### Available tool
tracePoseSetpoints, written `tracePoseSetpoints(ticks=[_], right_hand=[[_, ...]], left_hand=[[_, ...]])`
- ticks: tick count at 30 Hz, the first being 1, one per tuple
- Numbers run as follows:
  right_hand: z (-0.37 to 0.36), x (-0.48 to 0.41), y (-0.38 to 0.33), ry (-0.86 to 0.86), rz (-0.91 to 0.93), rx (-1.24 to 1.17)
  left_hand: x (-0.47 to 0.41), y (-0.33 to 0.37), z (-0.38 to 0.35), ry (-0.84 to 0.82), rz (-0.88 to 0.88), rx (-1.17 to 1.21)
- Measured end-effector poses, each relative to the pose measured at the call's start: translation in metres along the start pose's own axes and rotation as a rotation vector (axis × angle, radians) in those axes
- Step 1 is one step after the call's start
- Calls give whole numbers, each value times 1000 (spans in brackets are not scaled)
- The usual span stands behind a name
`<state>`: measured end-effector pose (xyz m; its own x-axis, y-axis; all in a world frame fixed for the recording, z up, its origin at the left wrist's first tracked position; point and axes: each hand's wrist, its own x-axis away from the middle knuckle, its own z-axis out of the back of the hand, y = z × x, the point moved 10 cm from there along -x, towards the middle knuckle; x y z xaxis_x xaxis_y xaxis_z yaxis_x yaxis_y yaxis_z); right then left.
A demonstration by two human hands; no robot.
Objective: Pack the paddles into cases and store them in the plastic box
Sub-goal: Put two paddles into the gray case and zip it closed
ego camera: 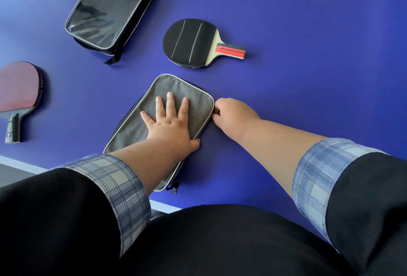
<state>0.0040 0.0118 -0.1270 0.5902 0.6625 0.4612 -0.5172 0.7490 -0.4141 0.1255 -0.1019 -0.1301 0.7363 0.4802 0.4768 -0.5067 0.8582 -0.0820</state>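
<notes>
Head view: found the grey case [130, 134] lying flat on the blue table [308, 55], close to its near edge, closed or nearly so. Pressed on its top with the left hand [169, 121], fingers straight and spread, gripping nothing. Curled the right hand [233, 114] against the case's right edge, pinching something small and dark there, probably the zip pull; could not tell for certain. Judged the case soft and light, with a fabric skin and thin padding, apt to slide on the smooth table unless pinned under a flat palm. Best taken by the piped rim or the loop [174, 187] at the near end, not by the floppy middle. Saw the black-faced paddle [191, 42] just beyond the case and the red paddle [17, 88] well off to the left, both uncased, with the black case [110, 9] farther back. Judged the paddles stiff and light, their rubber faces grippy and easily marked; better lifted by the handle. Saw no plastic box.
</notes>
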Motion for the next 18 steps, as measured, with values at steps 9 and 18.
tracePoseSetpoints(ticks=[9,18], right_hand=[[-1,1,2,47,-37,-22],[19,-18,-7,24,95,305]], left_hand=[[-1,0,-1,-1,-2,-5],[2,2,3,-10,-28,-18]])
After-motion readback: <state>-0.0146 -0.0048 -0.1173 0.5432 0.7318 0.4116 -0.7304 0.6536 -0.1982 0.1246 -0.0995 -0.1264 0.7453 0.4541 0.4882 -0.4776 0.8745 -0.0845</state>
